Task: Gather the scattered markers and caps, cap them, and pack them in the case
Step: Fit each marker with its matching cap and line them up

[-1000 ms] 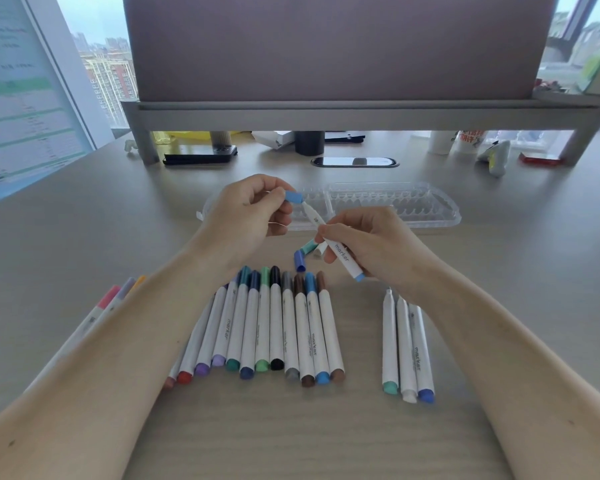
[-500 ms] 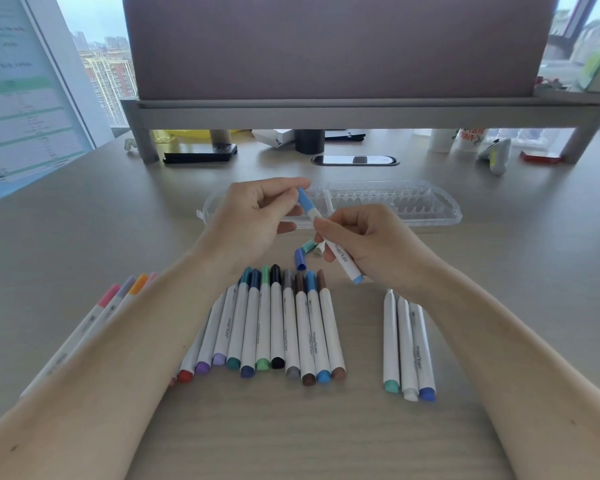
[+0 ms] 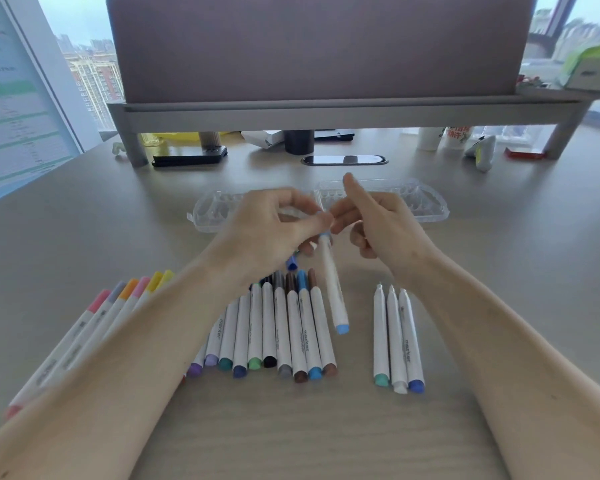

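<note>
Pinched at its capped top by left hand: light-blue marker, hanging tip-down w/ blue end pointing toward camera, above the desk. Right hand just beside, fingers loosely spread, index raised, fingertips close to the marker's cap; contact w/ cap hard to tell through motion blur, nothing else gripped. Directly beyond both hands: clear plastic case, lying open in two ribbed halves, no markers visible in either half, middle hidden by the hands. Below left hand, near the wrist: row of capped markers side by side, caps away from camera. Just under left-hand fingers: loose dark-blue cap on desk. Below right wrist: three uncapped markers, bare nibs pointing away, teal, white, blue ends toward camera. Outside left forearm: second row of pastel markers, capped, partly hidden by the arm.
</note>
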`<state>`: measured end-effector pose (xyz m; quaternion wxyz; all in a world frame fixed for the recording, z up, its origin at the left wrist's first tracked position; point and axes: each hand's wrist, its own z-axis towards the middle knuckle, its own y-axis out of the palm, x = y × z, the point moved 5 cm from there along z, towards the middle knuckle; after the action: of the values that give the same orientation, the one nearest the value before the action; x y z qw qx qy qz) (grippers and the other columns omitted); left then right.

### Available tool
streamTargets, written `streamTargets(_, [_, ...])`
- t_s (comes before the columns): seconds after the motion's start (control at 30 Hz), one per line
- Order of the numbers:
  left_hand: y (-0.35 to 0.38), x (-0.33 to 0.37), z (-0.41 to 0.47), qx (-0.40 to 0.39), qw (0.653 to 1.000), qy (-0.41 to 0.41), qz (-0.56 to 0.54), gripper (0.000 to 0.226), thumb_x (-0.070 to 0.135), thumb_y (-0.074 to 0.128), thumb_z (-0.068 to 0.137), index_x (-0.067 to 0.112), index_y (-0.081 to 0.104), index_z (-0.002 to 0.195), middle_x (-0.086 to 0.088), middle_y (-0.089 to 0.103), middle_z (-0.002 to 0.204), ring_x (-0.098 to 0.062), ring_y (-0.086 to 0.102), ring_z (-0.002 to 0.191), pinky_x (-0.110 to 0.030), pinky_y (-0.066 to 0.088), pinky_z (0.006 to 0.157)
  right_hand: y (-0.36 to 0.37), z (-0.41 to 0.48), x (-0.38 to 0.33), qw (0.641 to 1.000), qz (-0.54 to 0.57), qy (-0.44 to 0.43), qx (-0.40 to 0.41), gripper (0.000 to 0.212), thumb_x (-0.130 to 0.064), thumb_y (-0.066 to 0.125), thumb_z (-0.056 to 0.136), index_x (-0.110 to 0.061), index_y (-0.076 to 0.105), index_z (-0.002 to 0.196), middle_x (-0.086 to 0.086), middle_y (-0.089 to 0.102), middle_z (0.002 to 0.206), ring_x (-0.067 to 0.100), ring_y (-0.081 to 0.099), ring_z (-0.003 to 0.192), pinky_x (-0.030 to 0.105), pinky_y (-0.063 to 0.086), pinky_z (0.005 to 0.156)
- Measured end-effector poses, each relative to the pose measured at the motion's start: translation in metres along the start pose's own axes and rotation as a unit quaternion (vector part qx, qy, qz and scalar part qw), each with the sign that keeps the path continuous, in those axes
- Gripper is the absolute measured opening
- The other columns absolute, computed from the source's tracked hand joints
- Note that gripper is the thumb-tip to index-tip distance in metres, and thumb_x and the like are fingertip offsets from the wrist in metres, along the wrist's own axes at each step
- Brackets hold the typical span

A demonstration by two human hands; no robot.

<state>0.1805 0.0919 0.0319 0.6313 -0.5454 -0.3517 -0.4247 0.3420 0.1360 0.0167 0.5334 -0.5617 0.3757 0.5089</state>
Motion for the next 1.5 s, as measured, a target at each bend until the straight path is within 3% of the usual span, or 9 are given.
streamTargets(0.27, [0.034, 0.003, -0.005, -0.029, 0.932, 0.067, 0.355, 0.027, 0.052, 0.077, 0.084, 0.028, 0.067, 0.091, 0.011, 0.062, 0.070, -0.003, 0.060, 0.064, -0.024, 0.045, 0.060, -0.013, 0.006, 0.012, 0.996, -0.015, 0.030, 0.087, 0.059, -0.055, 0.040, 0.106, -0.017, 0.073, 0.076, -0.007, 0.070, 0.065, 0.004, 0.052, 0.051, 0.029, 0.039, 0.062])
streamTargets(0.47, [0.049, 0.027, -0.017, -0.106, 0.928, 0.061, 0.351, 0.028, 0.052, 0.074, 0.087, 0.027, 0.068, 0.077, 0.011, 0.063, 0.067, -0.002, 0.059, 0.061, -0.018, 0.042, 0.055, -0.017, 0.008, 0.012, 0.994, -0.001, 0.025, 0.104, 0.060, -0.054, 0.039, 0.106, -0.016, 0.073, 0.075, -0.007, 0.069, 0.063, 0.002, 0.053, 0.052, 0.032, 0.040, 0.068])
streamTargets(0.57, [0.067, 0.027, -0.021, -0.182, 0.899, 0.006, 0.399, 0.036, 0.053, 0.071, 0.088, 0.019, 0.069, 0.075, 0.003, 0.067, 0.069, -0.013, 0.065, 0.066, -0.031, 0.054, 0.061, -0.018, 0.007, 0.013, 0.994, 0.006, 0.024, 0.108, 0.061, -0.053, 0.037, 0.106, -0.016, 0.073, 0.074, -0.007, 0.069, 0.063, 0.000, 0.051, 0.049, 0.030, 0.039, 0.067])
streamTargets(0.77, [0.071, 0.022, -0.016, -0.180, 0.875, -0.016, 0.449, 0.040, 0.046, 0.071, 0.086, 0.017, 0.055, 0.064, 0.001, 0.055, 0.060, -0.015, 0.056, 0.058, -0.029, 0.043, 0.054, -0.020, 0.009, 0.013, 0.993, 0.016, 0.018, 0.116, 0.063, -0.053, 0.035, 0.107, -0.014, 0.073, 0.074, -0.006, 0.069, 0.062, 0.001, 0.051, 0.048, 0.030, 0.038, 0.064])
streamTargets(0.9, [0.073, 0.019, -0.011, -0.178, 0.890, -0.026, 0.419, 0.045, 0.041, 0.069, 0.088, 0.018, 0.046, 0.057, 0.005, 0.045, 0.051, -0.011, 0.045, 0.047, -0.024, 0.035, 0.049, -0.025, 0.008, 0.016, 0.990, 0.028, 0.007, 0.141, 0.062, -0.053, 0.035, 0.107, -0.015, 0.071, 0.074, -0.008, 0.066, 0.061, 0.002, 0.051, 0.050, 0.030, 0.038, 0.062])
streamTargets(1.03, [0.042, 0.019, 0.002, -0.100, 0.953, -0.036, 0.285, 0.043, 0.037, 0.069, 0.089, 0.010, 0.059, 0.057, 0.010, 0.043, 0.041, -0.008, 0.040, 0.038, -0.022, 0.037, 0.047, -0.027, 0.009, 0.015, 0.988, 0.040, 0.011, 0.147, 0.056, -0.054, 0.038, 0.106, -0.015, 0.068, 0.078, -0.005, 0.066, 0.068, 0.010, 0.052, 0.059, 0.034, 0.040, 0.065])
streamTargets(1.17, [0.002, 0.025, 0.018, 0.026, 0.980, -0.007, 0.196, 0.038, 0.042, 0.064, 0.096, 0.013, 0.078, 0.076, 0.005, 0.051, 0.050, -0.005, 0.046, 0.045, -0.026, 0.044, 0.056, -0.002, 0.005, 0.014, 0.998, 0.024, 0.050, -0.004, 0.054, -0.058, 0.047, 0.102, -0.010, 0.071, 0.099, 0.003, 0.076, 0.084, 0.014, 0.054, 0.060, 0.030, 0.043, 0.055])
streamTargets(1.3, [-0.008, 0.016, 0.029, 0.021, 0.990, 0.000, 0.137, 0.032, 0.036, 0.059, 0.102, 0.019, 0.079, 0.084, 0.005, 0.071, 0.064, -0.009, 0.060, 0.053, -0.026, 0.046, 0.059, 0.015, -0.001, 0.007, 0.991, 0.048, 0.028, -0.122, 0.053, -0.052, 0.050, 0.104, -0.005, 0.073, 0.108, 0.010, 0.077, 0.090, 0.013, 0.050, 0.057, 0.023, 0.041, 0.051])
streamTargets(1.5, [-0.016, -0.008, 0.029, 0.042, 0.989, 0.009, 0.144, 0.017, 0.032, 0.060, 0.102, 0.021, 0.071, 0.096, 0.004, 0.073, 0.073, -0.008, 0.065, 0.058, -0.024, 0.048, 0.059, 0.010, 0.001, 0.013, 0.997, 0.021, 0.037, -0.072, 0.028, -0.028, 0.057, 0.105, -0.007, 0.075, 0.101, 0.006, 0.075, 0.084, 0.007, 0.048, 0.053, 0.020, 0.041, 0.049])
